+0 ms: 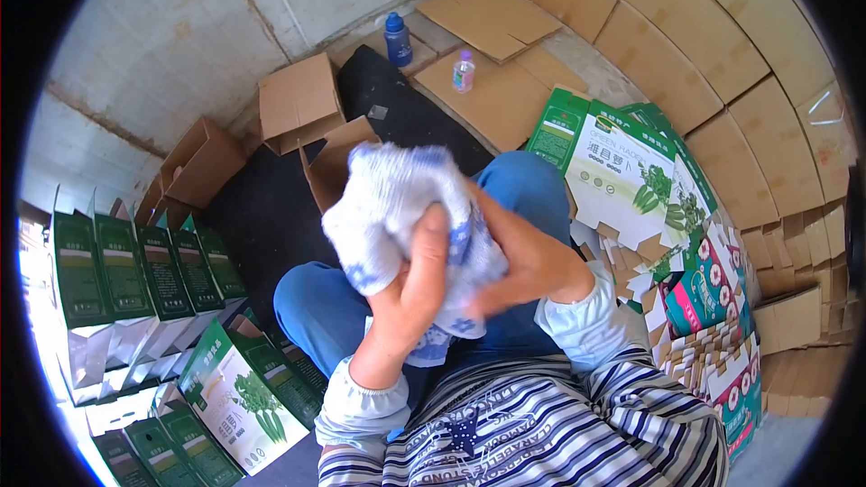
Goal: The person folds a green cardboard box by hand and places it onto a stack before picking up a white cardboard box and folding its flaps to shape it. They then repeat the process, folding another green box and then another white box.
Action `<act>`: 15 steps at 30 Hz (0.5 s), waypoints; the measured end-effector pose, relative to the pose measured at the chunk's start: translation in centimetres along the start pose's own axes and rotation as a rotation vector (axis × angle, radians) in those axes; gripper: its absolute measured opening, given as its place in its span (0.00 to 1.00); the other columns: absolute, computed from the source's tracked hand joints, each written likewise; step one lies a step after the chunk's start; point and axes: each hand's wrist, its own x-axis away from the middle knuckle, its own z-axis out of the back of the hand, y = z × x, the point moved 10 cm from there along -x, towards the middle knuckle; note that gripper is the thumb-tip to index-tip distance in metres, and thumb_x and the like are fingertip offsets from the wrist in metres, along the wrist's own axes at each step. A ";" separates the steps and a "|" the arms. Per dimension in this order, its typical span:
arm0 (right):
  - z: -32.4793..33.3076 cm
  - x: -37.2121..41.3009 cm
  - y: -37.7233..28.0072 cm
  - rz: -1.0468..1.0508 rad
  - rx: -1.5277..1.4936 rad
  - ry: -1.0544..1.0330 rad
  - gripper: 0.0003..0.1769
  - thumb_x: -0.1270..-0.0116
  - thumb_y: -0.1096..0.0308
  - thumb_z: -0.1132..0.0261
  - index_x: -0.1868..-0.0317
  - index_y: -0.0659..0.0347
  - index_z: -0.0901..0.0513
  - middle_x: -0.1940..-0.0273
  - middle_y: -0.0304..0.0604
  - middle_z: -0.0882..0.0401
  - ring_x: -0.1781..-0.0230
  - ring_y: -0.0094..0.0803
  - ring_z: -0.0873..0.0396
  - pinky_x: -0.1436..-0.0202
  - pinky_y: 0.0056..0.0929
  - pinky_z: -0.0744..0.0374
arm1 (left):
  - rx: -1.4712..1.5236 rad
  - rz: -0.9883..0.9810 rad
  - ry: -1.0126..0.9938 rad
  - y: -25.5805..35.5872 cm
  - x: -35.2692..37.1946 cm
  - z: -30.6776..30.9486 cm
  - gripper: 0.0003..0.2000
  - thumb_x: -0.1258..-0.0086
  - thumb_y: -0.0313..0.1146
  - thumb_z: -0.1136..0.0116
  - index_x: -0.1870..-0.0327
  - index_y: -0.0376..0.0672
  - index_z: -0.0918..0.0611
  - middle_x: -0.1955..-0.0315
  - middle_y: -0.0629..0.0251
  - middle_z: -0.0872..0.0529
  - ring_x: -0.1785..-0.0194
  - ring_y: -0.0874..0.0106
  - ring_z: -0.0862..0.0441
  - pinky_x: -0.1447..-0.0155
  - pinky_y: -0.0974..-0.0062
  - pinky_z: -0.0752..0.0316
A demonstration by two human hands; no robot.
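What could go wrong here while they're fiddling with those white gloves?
The bunched white gloves, gripped by the left hand and right hand, might slip and drop onto the dark mat. A shifting knee could perhaps topple the upright green cartons standing close beside it.

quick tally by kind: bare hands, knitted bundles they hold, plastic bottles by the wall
bare hands: 2, left hand, right hand
white and blue knitted cloth bundle, gripped by both: 1
upright plastic bottles: 2, dark blue bottle, small clear bottle with pink label
total: 5
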 end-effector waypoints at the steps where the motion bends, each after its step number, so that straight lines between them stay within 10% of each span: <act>1: 2.2 0.5 0.6 -0.076 0.081 0.157 0.44 0.40 0.62 0.30 0.28 0.61 0.45 0.37 0.45 0.34 0.38 0.30 0.34 0.35 0.31 0.35 | 0.160 0.156 -0.091 -0.9 0.0 -1.7 0.20 0.30 0.29 0.44 0.40 0.33 0.30 0.50 0.60 0.23 0.48 0.70 0.26 0.43 0.74 0.32; 3: 6.4 2.9 1.4 -0.198 0.110 0.467 0.32 0.39 0.73 0.34 0.34 0.64 0.34 0.48 0.41 0.24 0.47 0.26 0.27 0.42 0.26 0.28 | 0.206 0.371 -0.421 -3.4 1.9 -4.7 0.31 0.31 0.35 0.42 0.31 0.32 0.40 0.41 0.54 0.30 0.36 0.65 0.35 0.33 0.71 0.41; 4: 9.2 5.5 2.1 -0.251 0.075 0.628 0.29 0.38 0.73 0.35 0.36 0.64 0.32 0.48 0.42 0.24 0.48 0.27 0.26 0.43 0.26 0.27 | 0.000 0.063 -0.567 -0.6 1.8 -5.7 0.30 0.32 0.35 0.41 0.32 0.32 0.38 0.39 0.47 0.31 0.33 0.58 0.36 0.31 0.68 0.42; 7: 15.8 12.0 0.1 -0.200 0.201 0.968 0.20 0.34 0.71 0.40 0.42 0.65 0.27 0.49 0.44 0.23 0.51 0.30 0.23 0.45 0.29 0.24 | -0.245 -0.073 -0.840 1.6 3.3 -6.8 0.29 0.39 0.31 0.36 0.37 0.33 0.31 0.39 0.43 0.30 0.35 0.49 0.33 0.32 0.60 0.37; 9: 18.1 13.8 -6.3 0.035 0.690 1.028 0.17 0.30 0.66 0.44 0.44 0.64 0.26 0.48 0.46 0.24 0.50 0.32 0.22 0.46 0.32 0.22 | -0.343 0.039 -0.726 -1.0 3.9 -4.0 0.24 0.40 0.29 0.36 0.42 0.33 0.26 0.42 0.48 0.25 0.39 0.53 0.27 0.37 0.62 0.32; 11: 26.2 20.0 -3.8 0.149 -0.071 1.362 0.18 0.32 0.70 0.42 0.43 0.66 0.27 0.49 0.45 0.23 0.50 0.31 0.22 0.46 0.31 0.23 | -0.612 0.073 -0.534 -3.7 4.5 -1.0 0.22 0.40 0.27 0.37 0.44 0.33 0.25 0.44 0.48 0.24 0.40 0.53 0.26 0.38 0.62 0.31; 15: 31.4 25.7 -1.1 0.107 0.287 1.500 0.20 0.34 0.71 0.40 0.43 0.67 0.28 0.51 0.42 0.21 0.55 0.29 0.21 0.51 0.29 0.22 | -0.995 0.025 -0.303 -5.1 6.1 1.8 0.23 0.42 0.25 0.37 0.43 0.35 0.26 0.39 0.47 0.30 0.36 0.50 0.32 0.34 0.60 0.35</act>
